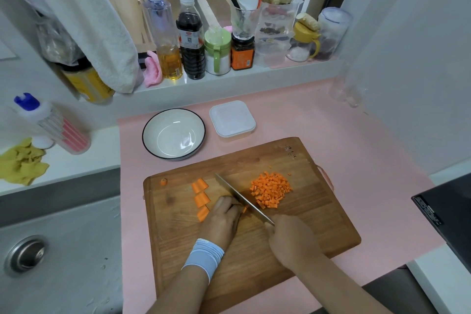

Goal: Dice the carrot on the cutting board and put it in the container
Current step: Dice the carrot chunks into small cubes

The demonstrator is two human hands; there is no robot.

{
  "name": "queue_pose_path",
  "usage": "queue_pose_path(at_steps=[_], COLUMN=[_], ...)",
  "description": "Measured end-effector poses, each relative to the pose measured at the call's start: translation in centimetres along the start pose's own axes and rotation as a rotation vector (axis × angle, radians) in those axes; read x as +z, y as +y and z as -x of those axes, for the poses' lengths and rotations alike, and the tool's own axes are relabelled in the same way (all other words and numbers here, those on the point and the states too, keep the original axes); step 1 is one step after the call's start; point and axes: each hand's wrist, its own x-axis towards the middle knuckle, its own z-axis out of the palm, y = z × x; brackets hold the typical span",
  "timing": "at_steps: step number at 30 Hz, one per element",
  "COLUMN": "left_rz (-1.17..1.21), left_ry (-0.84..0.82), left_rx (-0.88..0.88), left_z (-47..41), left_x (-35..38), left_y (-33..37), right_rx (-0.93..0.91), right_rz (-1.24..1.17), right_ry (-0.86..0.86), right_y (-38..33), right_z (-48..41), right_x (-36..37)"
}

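Observation:
A wooden cutting board point(293, 232) lies on the pink counter. My right hand point(290, 237) grips a knife point(242, 197) whose blade crosses the board's middle. My left hand point(224, 216) presses down a carrot piece point(244, 209) against the blade, mostly hidden under the fingers. A pile of diced carrot point(271, 190) sits right of the blade. Three carrot chunks point(201, 199) lie left of my left hand, and a small carrot end point(163, 182) rests near the board's left corner. A lidded clear container point(232, 118) and a white bowl point(150, 143) stand behind the board.
Bottles and jars point(191, 41) line the window sill at the back. A sink point(58, 262) lies to the left, with a yellow cloth point(21, 163) and a dish soap bottle point(51, 122) beside it. A black appliance point(448, 216) sits at the right edge.

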Motion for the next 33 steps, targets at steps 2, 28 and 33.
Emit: queue_pose_path(at_steps=[2, 28, 33], left_rz=[-0.002, 0.03, 0.008], left_ry=[0.004, 0.046, 0.064], left_rx=[-0.005, -0.02, -0.033], left_z=[0.0, 0.2, 0.4], left_x=[-0.1, -0.2, -0.2], left_y=[0.0, 0.2, 0.2], right_rx=[-0.009, 0.028, 0.021], right_rz=[-0.008, -0.049, -0.021], right_ry=[0.005, -0.051, -0.003], right_y=[-0.2, -0.9, -0.7], right_z=[0.1, -0.7, -0.5], right_x=[0.0, -0.9, -0.5])
